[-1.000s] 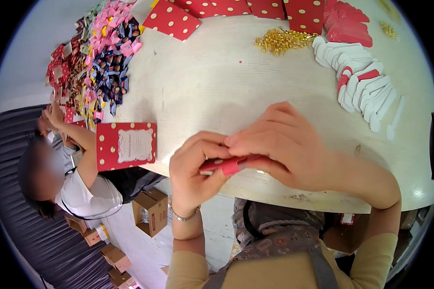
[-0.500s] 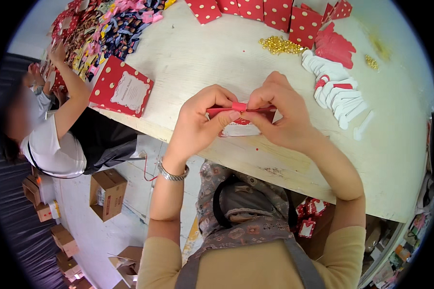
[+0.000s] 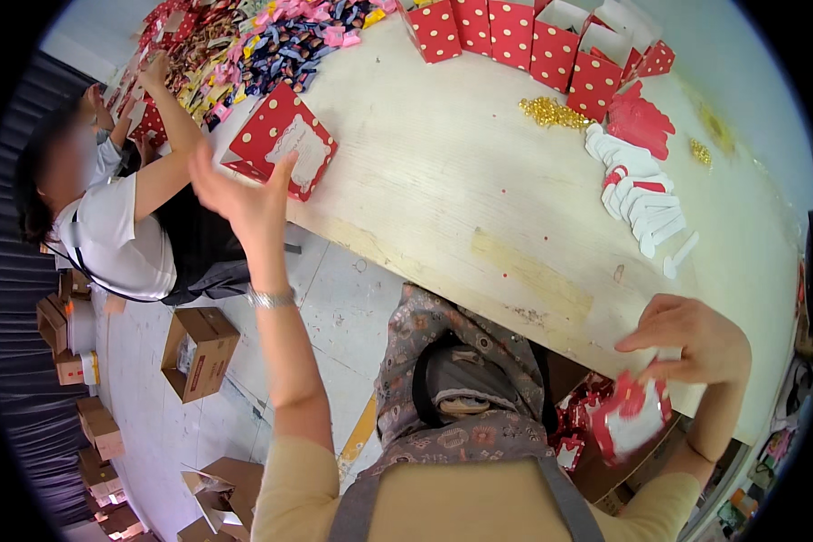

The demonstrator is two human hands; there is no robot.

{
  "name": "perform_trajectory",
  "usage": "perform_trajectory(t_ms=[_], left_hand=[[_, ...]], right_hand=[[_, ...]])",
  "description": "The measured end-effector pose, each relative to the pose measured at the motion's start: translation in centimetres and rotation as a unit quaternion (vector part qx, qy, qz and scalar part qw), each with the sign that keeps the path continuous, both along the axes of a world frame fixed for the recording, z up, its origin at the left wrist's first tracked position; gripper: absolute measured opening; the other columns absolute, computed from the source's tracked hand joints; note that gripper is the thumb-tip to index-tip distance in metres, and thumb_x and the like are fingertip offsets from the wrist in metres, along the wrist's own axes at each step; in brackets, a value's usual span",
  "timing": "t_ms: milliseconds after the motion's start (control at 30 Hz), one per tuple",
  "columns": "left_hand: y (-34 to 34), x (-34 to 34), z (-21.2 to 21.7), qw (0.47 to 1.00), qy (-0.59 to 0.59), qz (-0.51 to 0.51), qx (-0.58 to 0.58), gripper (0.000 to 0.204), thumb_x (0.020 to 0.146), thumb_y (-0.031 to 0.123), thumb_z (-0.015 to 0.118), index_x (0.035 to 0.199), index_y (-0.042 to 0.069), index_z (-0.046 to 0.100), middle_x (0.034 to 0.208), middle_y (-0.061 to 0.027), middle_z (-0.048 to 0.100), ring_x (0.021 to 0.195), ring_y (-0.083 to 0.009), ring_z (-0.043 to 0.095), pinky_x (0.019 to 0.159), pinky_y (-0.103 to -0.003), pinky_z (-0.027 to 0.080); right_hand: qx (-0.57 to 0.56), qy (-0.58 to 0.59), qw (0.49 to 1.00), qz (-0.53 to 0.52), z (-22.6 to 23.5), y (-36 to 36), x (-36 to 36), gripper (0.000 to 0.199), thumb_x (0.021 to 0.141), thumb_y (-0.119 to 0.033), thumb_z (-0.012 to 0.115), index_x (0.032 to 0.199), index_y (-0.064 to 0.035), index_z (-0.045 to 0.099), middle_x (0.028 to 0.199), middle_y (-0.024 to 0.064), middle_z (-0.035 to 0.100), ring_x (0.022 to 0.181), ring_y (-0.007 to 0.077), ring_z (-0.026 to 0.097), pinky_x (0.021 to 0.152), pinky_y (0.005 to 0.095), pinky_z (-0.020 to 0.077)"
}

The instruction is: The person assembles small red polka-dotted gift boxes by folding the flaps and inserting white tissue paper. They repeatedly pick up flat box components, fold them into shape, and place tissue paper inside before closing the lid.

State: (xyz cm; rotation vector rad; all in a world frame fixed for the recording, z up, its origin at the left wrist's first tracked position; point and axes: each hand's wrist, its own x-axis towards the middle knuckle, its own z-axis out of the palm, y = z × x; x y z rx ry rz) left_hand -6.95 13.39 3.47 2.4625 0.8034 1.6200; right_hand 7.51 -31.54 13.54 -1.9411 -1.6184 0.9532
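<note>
My left hand (image 3: 248,194) is raised at the left, fingers and thumb spread. It overlaps the lower left of a red polka-dot box (image 3: 275,131) with a white label; whether it touches the box I cannot tell. My right hand (image 3: 696,339) is low at the right, past the table's front edge, its index finger and thumb apart. Just below its thumb a small red-and-white package (image 3: 637,417), blurred by motion, hangs or drops over a carton (image 3: 616,470). More such red-and-white packages (image 3: 574,420) lie in that carton under the table edge.
On the table (image 3: 425,163) are white paper pieces (image 3: 646,199), red pieces (image 3: 641,122), gold bits (image 3: 551,113) and a row of polka-dot boxes (image 3: 510,34). Wrapped sweets (image 3: 289,54) are heaped at the far left, where a co-worker (image 3: 117,226) sits. Cardboard boxes (image 3: 199,352) stand on the floor.
My hands have parted: the left went left to the polka-dot box, the right down to the right with the small red-and-white package. The package is no longer between both hands.
</note>
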Motion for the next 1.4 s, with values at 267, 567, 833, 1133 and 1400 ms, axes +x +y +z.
perform_trajectory(t_ms=[267, 567, 833, 1133, 1400], left_hand=[[-12.9, 1.3, 0.7, 0.972, 0.043, -0.109, -0.203, 0.102, 0.058, 0.043, 0.086, 0.136, 0.005, 0.033, 0.133, -0.0179, 0.032, 0.114, -0.0309, 0.046, 0.083, -0.041, 0.047], [-12.3, 7.3, -4.2, 0.737, -0.092, -0.524, -0.416, 0.096, 0.072, 0.051, 0.075, 0.132, 0.003, 0.017, 0.136, -0.0166, 0.030, 0.113, -0.0222, 0.039, 0.100, -0.037, 0.036], [-15.6, 6.9, -5.9, 0.710, -0.097, -0.540, -0.442, 0.058, 0.088, 0.045, 0.058, 0.119, 0.007, 0.028, 0.114, -0.0056, 0.038, 0.108, -0.0141, 0.042, 0.097, -0.031, 0.037], [-15.3, 7.1, -7.4, 0.721, -0.107, -0.570, -0.380, 0.053, 0.078, 0.020, 0.074, 0.108, 0.010, 0.032, 0.129, -0.0170, 0.039, 0.121, -0.0251, 0.039, 0.103, -0.040, 0.032], [-15.3, 7.0, -7.2, 0.732, -0.086, -0.572, -0.360, 0.053, 0.079, 0.023, 0.075, 0.108, 0.009, 0.033, 0.129, -0.0188, 0.040, 0.118, -0.0265, 0.043, 0.101, -0.039, 0.033]], right_hand=[[0.220, -0.091, 0.954, -0.185, -8.8, 10.1, -2.9, 0.099, 0.068, -0.030, 0.081, 0.144, -0.0039, 0.023, 0.149, 0.0211, 0.022, 0.131, 0.0370, 0.034, 0.106, 0.0415, 0.0335], [0.473, -0.030, 0.834, -0.282, -14.7, 15.8, 0.1, 0.075, 0.060, -0.016, 0.088, 0.114, -0.0067, 0.036, 0.131, 0.0197, 0.038, 0.124, 0.0309, 0.044, 0.097, 0.0400, 0.0435], [0.514, 0.110, 0.804, -0.279, -16.7, 15.8, 1.9, 0.061, 0.064, -0.017, 0.086, 0.099, -0.0077, 0.036, 0.128, 0.0158, 0.038, 0.112, 0.0245, 0.049, 0.085, 0.0378, 0.0477], [0.379, -0.269, 0.872, -0.152, -4.7, 13.2, 2.5, 0.027, 0.070, -0.010, 0.072, 0.095, -0.0079, 0.061, 0.103, 0.0122, 0.060, 0.086, 0.0293, 0.060, 0.072, 0.0320, 0.0503], [0.206, -0.250, 0.941, -0.098, -1.2, 15.1, 2.9, 0.014, 0.074, -0.008, 0.064, 0.088, -0.0080, 0.061, 0.079, 0.0076, 0.063, 0.069, 0.0268, 0.062, 0.060, 0.0376, 0.0495]])
